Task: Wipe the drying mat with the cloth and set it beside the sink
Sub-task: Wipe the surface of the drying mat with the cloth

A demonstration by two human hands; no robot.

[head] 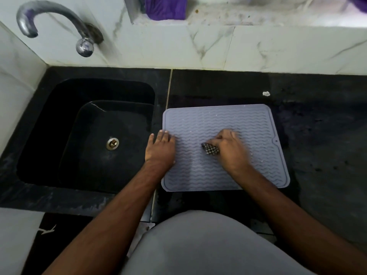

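A grey drying mat with wavy ridges lies flat on the black counter, just right of the sink. My left hand presses flat on the mat's left edge with straight fingers. My right hand is over the middle of the mat and grips a small bunched checked cloth, which touches the mat. The right hand is blurred. Most of the cloth is hidden in my palm.
A black sink with a metal drain sits at the left under a curved tap. Purple fabric lies on the ledge behind. A small white scrap rests on the counter behind the mat.
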